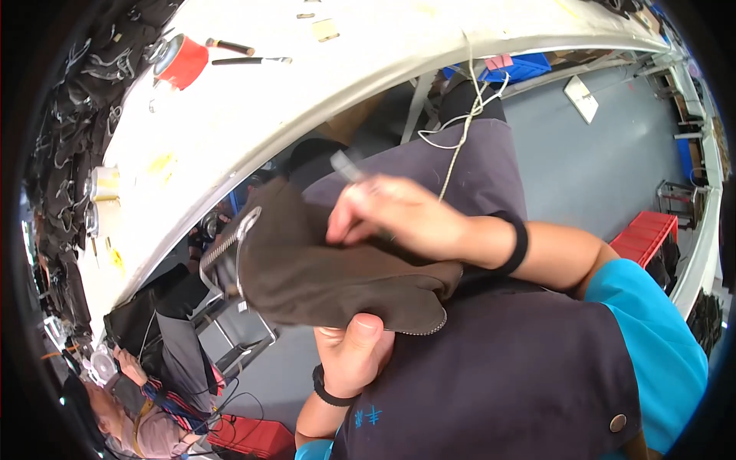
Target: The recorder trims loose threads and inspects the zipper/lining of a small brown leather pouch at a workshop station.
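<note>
Hands: two.
Left hand [354,354]: closed, thumb pinching one brown leather piece [330,268] from below, over the lap.
Right hand [391,215]: fingers curled, blurred; grip unclear, resting on top.
Zipper [226,249]: one, at left edge.
Table [253,115]: one red tape roll [182,61].

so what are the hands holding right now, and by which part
The left hand grips the brown leather piece by its lower stitched edge, thumb on top. The right hand rests on its upper side, pinching a thin tool, blurred.
</note>
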The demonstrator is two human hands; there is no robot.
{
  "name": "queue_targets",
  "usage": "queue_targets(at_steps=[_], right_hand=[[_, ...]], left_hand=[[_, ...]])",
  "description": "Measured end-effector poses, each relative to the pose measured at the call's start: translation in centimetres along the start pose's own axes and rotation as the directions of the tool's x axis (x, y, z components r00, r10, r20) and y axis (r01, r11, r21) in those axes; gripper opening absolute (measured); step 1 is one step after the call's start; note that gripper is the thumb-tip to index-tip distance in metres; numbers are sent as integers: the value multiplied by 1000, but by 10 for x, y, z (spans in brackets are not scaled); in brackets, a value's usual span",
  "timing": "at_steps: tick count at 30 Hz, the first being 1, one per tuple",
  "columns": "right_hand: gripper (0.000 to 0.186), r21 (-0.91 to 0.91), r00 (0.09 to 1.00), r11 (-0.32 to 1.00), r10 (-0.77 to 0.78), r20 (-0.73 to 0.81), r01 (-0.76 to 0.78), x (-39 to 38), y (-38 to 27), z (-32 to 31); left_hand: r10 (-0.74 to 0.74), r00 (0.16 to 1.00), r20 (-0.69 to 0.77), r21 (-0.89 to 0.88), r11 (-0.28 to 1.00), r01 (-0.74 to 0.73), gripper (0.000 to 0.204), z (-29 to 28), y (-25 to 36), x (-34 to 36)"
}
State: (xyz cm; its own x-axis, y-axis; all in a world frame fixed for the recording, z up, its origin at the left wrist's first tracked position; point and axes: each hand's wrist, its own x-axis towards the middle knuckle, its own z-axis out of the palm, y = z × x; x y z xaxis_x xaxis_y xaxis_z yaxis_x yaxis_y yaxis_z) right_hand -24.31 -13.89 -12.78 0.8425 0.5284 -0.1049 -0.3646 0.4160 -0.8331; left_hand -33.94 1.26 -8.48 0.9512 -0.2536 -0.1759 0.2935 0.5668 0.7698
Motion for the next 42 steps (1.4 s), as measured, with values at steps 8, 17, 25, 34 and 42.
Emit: queue_targets(at_steps=[8, 17, 25, 34, 42], right_hand=[[32, -687, 865, 539, -408, 293, 487, -45, -90, 7], [21, -756, 789, 384, -551, 273, 530, -48, -70, 12], [12, -394, 988, 907, -157, 5, 146, -52, -66, 20], [38, -408, 929, 849, -229, 290, 336, -69, -99, -5], [24, -772, 984, 613, -149, 95, 167, -86, -97, -10]], left_hand=[[114, 993, -22, 21, 993, -114, 47, 4, -3, 13], [103, 990, -97, 189, 978, -84, 22, 15, 3, 15], [-23, 990, -138, -95, 995, 10, 45, 16, -3, 20], [-39, 990, -135, -129, 991, 22, 44, 15, -2, 16], [64, 997, -39, -85, 994, -67, 53, 8, -9, 18]])
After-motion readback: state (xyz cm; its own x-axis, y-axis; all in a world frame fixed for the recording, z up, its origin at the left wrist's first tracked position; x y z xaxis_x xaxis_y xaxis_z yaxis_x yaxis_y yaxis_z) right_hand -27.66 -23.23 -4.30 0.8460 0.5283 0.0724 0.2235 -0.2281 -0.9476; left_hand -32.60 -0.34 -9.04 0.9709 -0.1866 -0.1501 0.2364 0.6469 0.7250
